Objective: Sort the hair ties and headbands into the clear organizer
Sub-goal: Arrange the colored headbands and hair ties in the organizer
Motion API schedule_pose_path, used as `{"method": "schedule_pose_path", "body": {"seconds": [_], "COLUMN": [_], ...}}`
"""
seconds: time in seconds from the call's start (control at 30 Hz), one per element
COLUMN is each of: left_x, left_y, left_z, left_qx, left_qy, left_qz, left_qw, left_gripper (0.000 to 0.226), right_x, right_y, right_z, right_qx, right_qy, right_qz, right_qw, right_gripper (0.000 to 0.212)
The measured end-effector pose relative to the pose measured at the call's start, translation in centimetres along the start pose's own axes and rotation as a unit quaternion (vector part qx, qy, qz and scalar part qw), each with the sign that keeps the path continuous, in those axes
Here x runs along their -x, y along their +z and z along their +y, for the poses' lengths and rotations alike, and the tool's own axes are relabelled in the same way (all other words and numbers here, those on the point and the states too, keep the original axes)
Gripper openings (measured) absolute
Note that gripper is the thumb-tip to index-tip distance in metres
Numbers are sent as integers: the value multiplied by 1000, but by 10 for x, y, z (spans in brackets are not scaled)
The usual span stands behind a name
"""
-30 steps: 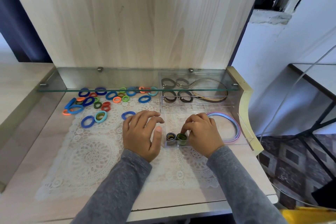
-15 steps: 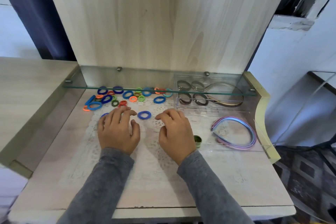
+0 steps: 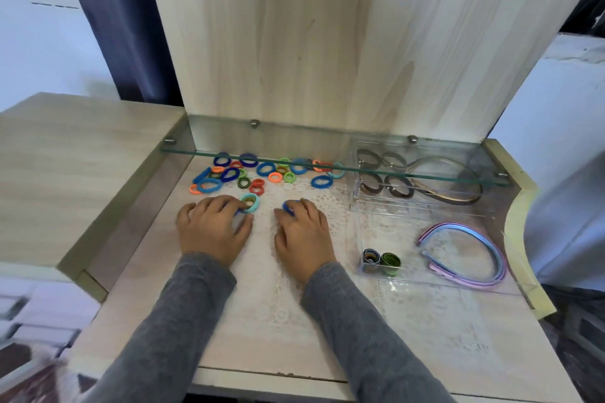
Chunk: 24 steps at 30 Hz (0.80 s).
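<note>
Looking at a home dressing corner. Telling it by a pale wood-grain tabletop [image 3: 147,288] dressed with a white lace doily [image 3: 271,298], a clear glass shelf [image 3: 327,154] against a tall wooden back panel [image 3: 294,42], a dark blue curtain [image 3: 114,26] behind, and small coloured elastic hair ties [image 3: 313,182] scattered.

1. Loose hair ties [image 3: 322,181]: mostly blue, plus orange, red, green and teal, a couple striped green-black.
2. Front headbands [image 3: 458,226]: pastel pink and light blue.
3. Back headband [image 3: 455,199]: brown/tan.
4. Doily [image 3: 284,298]: white lace.
5. Sleeves [image 3: 183,321]: grey.
</note>
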<state>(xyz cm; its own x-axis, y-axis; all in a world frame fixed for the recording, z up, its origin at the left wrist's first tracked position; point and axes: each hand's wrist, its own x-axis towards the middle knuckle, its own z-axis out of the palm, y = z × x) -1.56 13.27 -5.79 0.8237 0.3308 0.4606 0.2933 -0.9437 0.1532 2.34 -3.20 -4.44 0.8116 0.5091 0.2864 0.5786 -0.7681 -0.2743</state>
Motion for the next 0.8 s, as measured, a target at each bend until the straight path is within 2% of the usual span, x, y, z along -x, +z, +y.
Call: {"method": "schedule_pose_path", "body": {"seconds": [0.2,0.53,0.7,0.8], "left_x": [1,2,2,3], "left_y": [8,10,4,2], "left_z": [-1,-4,-1,1], "left_qx": [40,93,108,103], "left_qy": [22,7,14,-11], "left_qz": [14,23,19,35], "left_qw": [999,995,994,994], "left_gripper": [35,7,6,7], "right_x": [-21,-43,-45,-46], "right_y": [7,19,23,23], "right_z": [-1,-6,-6,-6], "right_qx": [15,7,9,4], "right_qy": [3,-3,-9,-4], "right_qz": [-8,-20,-37,-43], "right_qw": [1000,1000,999,999], "right_gripper": [46,57,58,56]}}
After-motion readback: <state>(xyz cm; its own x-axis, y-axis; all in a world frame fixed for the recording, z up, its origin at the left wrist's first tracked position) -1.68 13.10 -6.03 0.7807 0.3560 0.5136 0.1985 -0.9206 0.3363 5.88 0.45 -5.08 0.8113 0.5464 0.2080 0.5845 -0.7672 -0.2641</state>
